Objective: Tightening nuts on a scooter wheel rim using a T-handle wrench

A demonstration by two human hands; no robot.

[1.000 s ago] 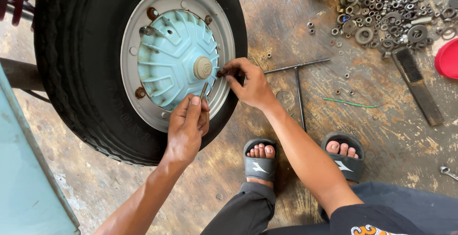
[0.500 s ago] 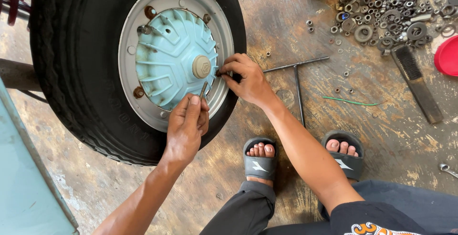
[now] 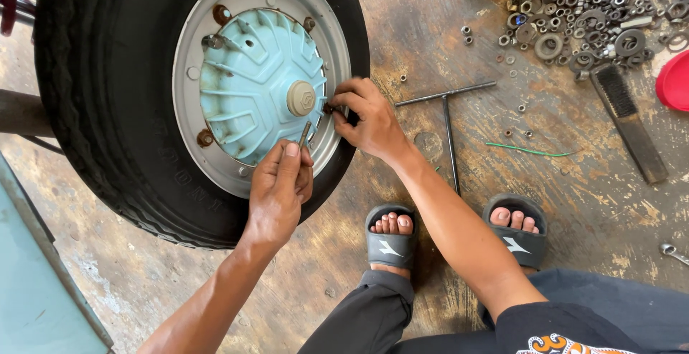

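A small wheel with a black tyre, a grey rim and a pale blue ribbed hub stands upright on the floor in front of me. My left hand rests against the lower rim and pinches a short metal pin or bolt that points up at the hub's edge. My right hand is at the right side of the rim, its fingertips closed on a small rusty nut. Other rusty nuts sit around the hub.
A T-shaped metal wrench lies on the stained floor right of the wheel. A heap of nuts and washers, a dark flat tool, a red object and a green wire lie beyond. My sandalled feet are below.
The view has shifted slightly. My left hand has lifted the metal pin so it shows above the fingers. My right hand stays at the nut on the rim's right side.
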